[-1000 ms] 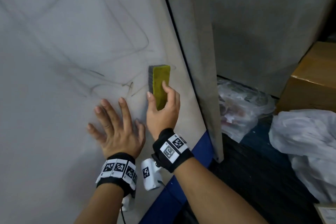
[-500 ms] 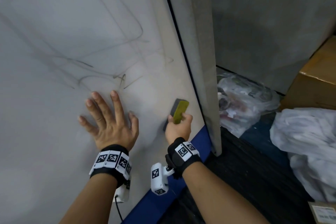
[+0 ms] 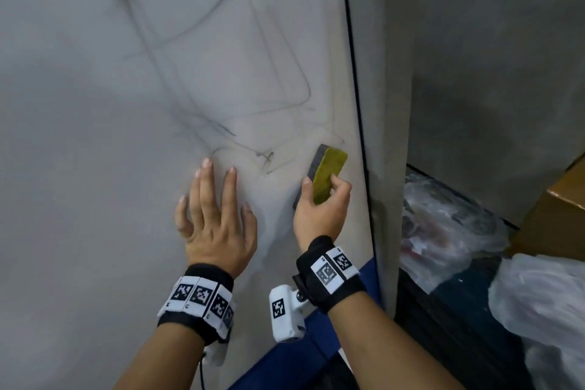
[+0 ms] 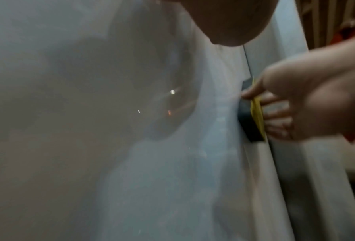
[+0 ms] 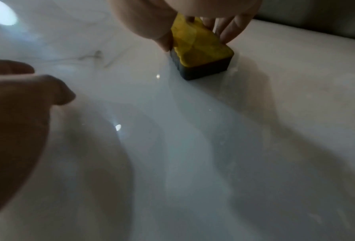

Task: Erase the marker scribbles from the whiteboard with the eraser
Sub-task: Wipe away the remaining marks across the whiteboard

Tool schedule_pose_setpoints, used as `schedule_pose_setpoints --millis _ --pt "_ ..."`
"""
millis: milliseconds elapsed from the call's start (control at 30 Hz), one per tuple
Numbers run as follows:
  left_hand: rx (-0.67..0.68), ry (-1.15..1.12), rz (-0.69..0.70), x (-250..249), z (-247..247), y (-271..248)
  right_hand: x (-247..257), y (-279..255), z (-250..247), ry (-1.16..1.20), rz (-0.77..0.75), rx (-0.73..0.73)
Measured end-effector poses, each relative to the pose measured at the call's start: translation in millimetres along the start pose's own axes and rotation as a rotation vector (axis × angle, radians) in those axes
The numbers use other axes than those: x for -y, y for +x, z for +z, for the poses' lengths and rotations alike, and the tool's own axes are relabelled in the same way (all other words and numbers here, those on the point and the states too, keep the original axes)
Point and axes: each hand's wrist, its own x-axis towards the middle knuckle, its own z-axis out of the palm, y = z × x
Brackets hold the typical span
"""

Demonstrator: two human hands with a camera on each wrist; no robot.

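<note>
Two hands work at the whiteboard point(image 3: 95, 168). Her left hand point(image 3: 218, 225) lies flat on it, fingers spread and straight. Her right hand point(image 3: 319, 212) has its grip closed around the yellow-backed eraser point(image 3: 327, 174), dark felt pressed to the board near its right edge, just right of faint scribbles point(image 3: 266, 158).

Eraser point(image 3: 326, 175) gripped by right hand point(image 3: 319, 215), pressed to whiteboard point(image 3: 95, 136). Left hand point(image 3: 215, 218) laid flat, fingers spread, beside it. Faint scribbles point(image 3: 266, 158) seen between and above hands.
</note>
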Motion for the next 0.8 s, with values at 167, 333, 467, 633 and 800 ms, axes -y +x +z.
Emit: schedule_pose_setpoints --millis 167,333,467,633,800 --pt "-0.122 0.018 -0.211 42 -32 48 41 -31 18 0.002 -0.312 0.009" --pt "-0.119 0.021 -0.134 54 -28 47 60 -76 38 -0.087 -0.668 0.144" --pt "-0.109 0.034 -0.083 58 -26 44 53 -66 37 -0.106 -0.744 0.142" --pt "-0.063 0.0 -0.037 62 -26 41 55 -24 36 -0.021 -0.412 -0.071" --pt "-0.042 -0.013 -0.017 60 -27 39 61 -61 44 -0.038 -0.457 -0.059"
